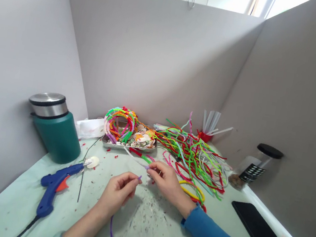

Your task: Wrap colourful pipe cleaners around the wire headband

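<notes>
In the head view my left hand (117, 192) is closed in a pinch on a purple pipe cleaner (111, 235); its tip pokes out above the fingertips and its long end hangs below the hand. My right hand (167, 181), slightly higher and to the right, pinches a pale white-to-lilac pipe cleaner (135, 158) that points up and left towards the tray. A small gap separates the two hands. Behind my right hand lie a yellow pipe cleaner loop (194, 189) and a large heap of mixed pipe cleaners (196, 157).
A metal tray (125, 148) bears colourful rings (121, 122) and shells or buttons (144, 138). To the left are a blue glue gun (55, 186) and a green bottle (57, 138). Glue sticks (211, 121), a jar (254, 169) and a black strip (266, 233) stand right. Grey partitions (156, 53) enclose the table.
</notes>
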Tool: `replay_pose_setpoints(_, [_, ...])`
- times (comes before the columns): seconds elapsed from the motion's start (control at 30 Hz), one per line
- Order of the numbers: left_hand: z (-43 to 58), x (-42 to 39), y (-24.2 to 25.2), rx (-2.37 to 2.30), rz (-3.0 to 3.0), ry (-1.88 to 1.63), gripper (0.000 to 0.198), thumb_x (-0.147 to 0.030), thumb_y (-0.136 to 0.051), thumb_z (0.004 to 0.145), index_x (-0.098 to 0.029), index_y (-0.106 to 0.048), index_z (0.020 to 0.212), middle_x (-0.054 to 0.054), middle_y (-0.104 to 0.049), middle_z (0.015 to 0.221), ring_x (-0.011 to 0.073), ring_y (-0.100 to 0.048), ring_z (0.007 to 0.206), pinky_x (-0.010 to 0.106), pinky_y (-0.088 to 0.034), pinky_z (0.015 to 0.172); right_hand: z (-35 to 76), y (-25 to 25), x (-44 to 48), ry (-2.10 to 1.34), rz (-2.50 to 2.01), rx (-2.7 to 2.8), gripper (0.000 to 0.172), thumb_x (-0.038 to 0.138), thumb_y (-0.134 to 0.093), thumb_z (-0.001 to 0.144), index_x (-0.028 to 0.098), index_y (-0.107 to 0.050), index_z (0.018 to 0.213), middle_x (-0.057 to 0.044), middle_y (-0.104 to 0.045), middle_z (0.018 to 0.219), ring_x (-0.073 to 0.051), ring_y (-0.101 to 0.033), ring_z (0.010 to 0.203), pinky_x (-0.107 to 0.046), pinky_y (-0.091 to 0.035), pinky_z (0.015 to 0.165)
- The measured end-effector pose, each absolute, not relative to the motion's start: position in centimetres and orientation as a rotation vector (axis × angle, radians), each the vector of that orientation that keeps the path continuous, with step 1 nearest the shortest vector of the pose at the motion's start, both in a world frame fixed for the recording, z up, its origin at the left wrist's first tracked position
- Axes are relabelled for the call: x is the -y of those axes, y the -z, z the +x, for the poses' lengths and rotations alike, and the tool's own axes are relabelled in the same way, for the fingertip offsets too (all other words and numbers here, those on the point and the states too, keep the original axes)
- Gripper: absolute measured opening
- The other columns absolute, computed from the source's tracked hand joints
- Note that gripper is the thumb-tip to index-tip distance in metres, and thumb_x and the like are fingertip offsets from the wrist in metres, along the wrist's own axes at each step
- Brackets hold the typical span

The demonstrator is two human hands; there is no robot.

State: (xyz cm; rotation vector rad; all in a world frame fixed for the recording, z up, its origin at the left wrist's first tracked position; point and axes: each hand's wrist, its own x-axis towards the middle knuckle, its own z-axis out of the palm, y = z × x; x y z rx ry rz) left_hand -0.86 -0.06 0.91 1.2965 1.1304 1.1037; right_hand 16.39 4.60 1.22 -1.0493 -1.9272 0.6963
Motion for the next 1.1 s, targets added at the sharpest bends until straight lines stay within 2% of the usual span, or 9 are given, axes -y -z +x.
replay_pose_setpoints(0.1, [-1.0, -0.6, -0.3, -1.179, 1.245, -1.11, 0.028, -0.041, -0.059, 0.071, -0.013, -0.058, 0.073, -0.004, -0.055, 0.052, 0.003, -0.035, 0.03, 0.017, -0.022, 0.032, 16.2, -1.2, -4.3, -0.671, -1.041, 1.879, 0.015, 0.032, -0.053, 0.082, 0.02, -0.061, 0.084, -0.003, -0.061, 0.076, -0.016, -0.053, 0.07, -0.027, -0.039, 0.064])
replay_pose_setpoints(0.27, [-1.1, -0.8, -0.2, -1.155, 1.17, -1.147, 0.034, -0.041, -0.059, 0.07, -0.013, -0.056, 0.089, -0.005, -0.056, 0.051, 0.0047, -0.036, 0.028, 0.017, -0.024, 0.031, 15.7, -1.4, -3.3, -0.525, -0.978, 1.941, 0.011, 0.028, -0.057, 0.081, 0.02, -0.064, 0.081, -0.004, -0.061, 0.075, -0.018, -0.052, 0.078, -0.03, -0.038, 0.07])
replay_pose_setpoints(0.5, [-1.0, -0.6, -0.5, -1.125, 1.201, -1.13, 0.036, -0.039, -0.06, 0.071, -0.012, -0.06, 0.094, -0.004, -0.057, 0.054, 0.0047, -0.038, 0.032, 0.017, -0.025, 0.033, 14.8, -1.3, -2.3, -0.511, -0.894, 2.031, 0.009, 0.025, -0.056, 0.082, 0.02, -0.063, 0.081, -0.004, -0.063, 0.078, -0.018, -0.052, 0.08, -0.032, -0.037, 0.075])
replay_pose_setpoints(0.73, [-1.0, -0.4, -0.8, -1.042, 1.178, -1.125, 0.026, -0.037, -0.062, 0.071, -0.013, -0.064, 0.079, 0.0, -0.062, 0.068, 0.0028, -0.038, 0.035, 0.019, -0.026, 0.037, 14.8, -1.3, -2.4, -0.562, -1.008, 1.984, 0.007, 0.024, -0.055, 0.081, 0.019, -0.058, 0.078, -0.003, -0.06, 0.077, -0.016, -0.053, 0.076, -0.027, -0.038, 0.07])
replay_pose_setpoints(0.87, [-0.9, -0.2, -1.1, -1.075, 1.171, -1.14, 0.026, -0.039, -0.06, 0.073, -0.013, -0.063, 0.069, -0.005, -0.051, 0.044, 0.0041, -0.036, 0.034, 0.018, -0.025, 0.039, 14.8, -1.2, -2.3, -0.62, -0.992, 1.95, 0.008, 0.024, -0.055, 0.08, 0.019, -0.057, 0.086, -0.003, -0.059, 0.081, -0.016, -0.053, 0.077, -0.027, -0.04, 0.07])
replay_pose_setpoints(0.93, [-0.9, -0.2, -1.1, -1.093, 1.177, -1.143, 0.027, -0.039, -0.059, 0.074, -0.013, -0.062, 0.066, -0.006, -0.048, 0.041, 0.0045, -0.035, 0.034, 0.018, -0.025, 0.039, 14.8, -1.3, -2.2, -0.64, -0.949, 1.946, 0.012, 0.022, -0.055, 0.08, 0.019, -0.056, 0.092, -0.004, -0.059, 0.085, -0.016, -0.053, 0.077, -0.027, -0.04, 0.071])
replay_pose_setpoints(1.1, [-0.9, -0.2, -0.8, -1.098, 1.199, -1.159, 0.026, -0.039, -0.06, 0.074, -0.013, -0.061, 0.069, -0.002, -0.059, 0.058, 0.0029, -0.037, 0.035, 0.017, -0.027, 0.039, 14.8, -1.6, -1.9, -0.656, -0.842, 1.948, 0.016, 0.016, -0.051, 0.082, 0.02, -0.06, 0.096, -0.005, -0.059, 0.09, -0.016, -0.054, 0.081, -0.026, -0.042, 0.073])
